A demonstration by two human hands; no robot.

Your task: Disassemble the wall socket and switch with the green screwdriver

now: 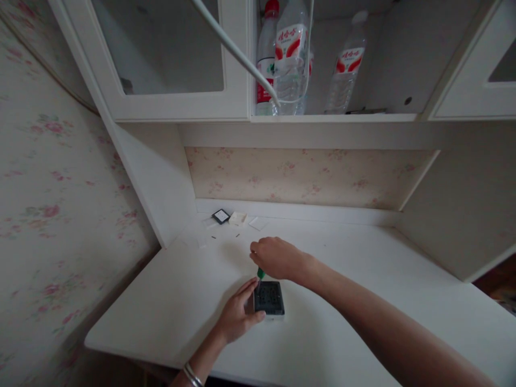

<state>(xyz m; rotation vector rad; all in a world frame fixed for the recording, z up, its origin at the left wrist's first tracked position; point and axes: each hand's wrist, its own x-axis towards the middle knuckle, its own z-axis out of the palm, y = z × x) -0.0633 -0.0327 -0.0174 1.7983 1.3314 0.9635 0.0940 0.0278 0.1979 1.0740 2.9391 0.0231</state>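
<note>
- Near front edge of bench (363, 301): left hand (237, 314) grips left side of dark square module (269, 298), which lies flat.
- Right hand (278, 258) fisted round green-handled screwdriver (260, 273), shaft upright, tip at module's far left corner.
- Back left corner: small loose parts (237, 217).

1. We saw red Chinese characters on the white-and-red label of the middle bottle (291, 51) on the cabinet shelf (334, 117); they looked like 娃哈哈, though blur left us unsure;
2. The right bottle (346, 64) bore the same kind of label; its characters were too small to read;
3. The red-capped left bottle (265, 67) carried a red label; we could not read its print;
4. Any marking on the black block (269, 297) was too small to tell.
</note>
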